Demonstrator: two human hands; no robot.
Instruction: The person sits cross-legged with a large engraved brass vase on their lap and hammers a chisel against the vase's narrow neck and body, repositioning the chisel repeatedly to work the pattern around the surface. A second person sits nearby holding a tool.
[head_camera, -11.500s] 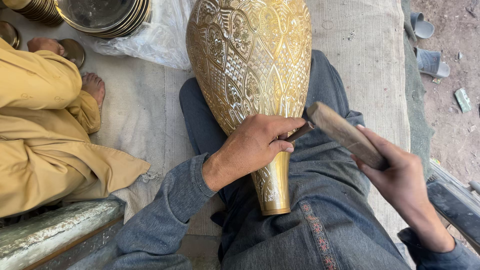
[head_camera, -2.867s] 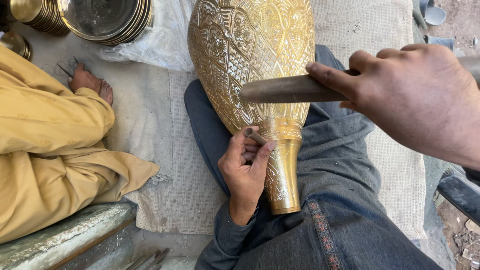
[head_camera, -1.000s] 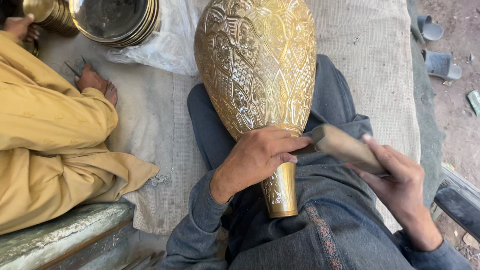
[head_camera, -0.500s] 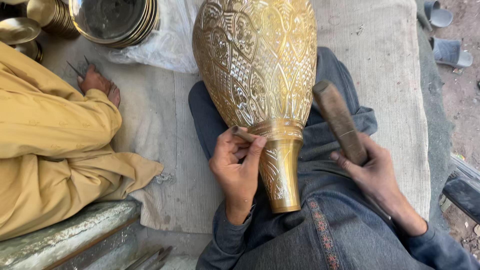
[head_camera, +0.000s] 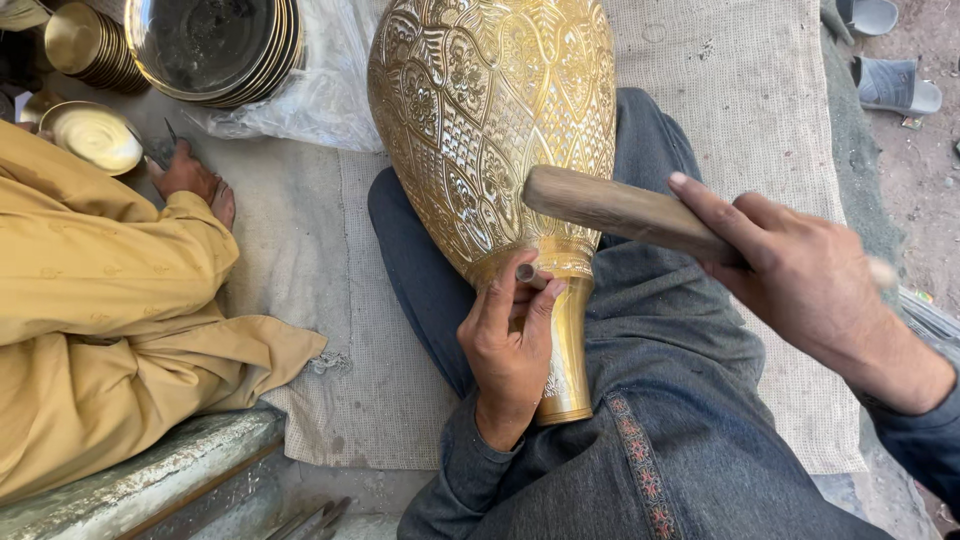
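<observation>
1. Vase (head_camera: 495, 130): lying across the lap, neck toward the person; a neighbour's yellow sleeve (head_camera: 110, 260) crowding the left, bare cloth (head_camera: 740, 90) lying open at right.
2. Surface: gleaming gold, densely engraved.
3. Left hand (head_camera: 510, 350): grip pinching a punch (head_camera: 525, 272) against the neck.
4. Right hand (head_camera: 800, 275): grip clenching a mallet (head_camera: 620, 212).

Mallet up over the punch

The right hand (head_camera: 810, 285) now holds the mallet (head_camera: 625, 212) raised and level across the vase (head_camera: 500, 140), its head just above the punch (head_camera: 525, 272); half a second ago it lay lower, by the right thigh, pointing up along the leg. The left hand (head_camera: 510, 345) keeps pinching the punch at the vase's neck, where a second ago it was wrapped over the neck. The neighbour's foot (head_camera: 195, 180) sits higher in view, and a brass dish (head_camera: 92, 137) shows beside it.
</observation>
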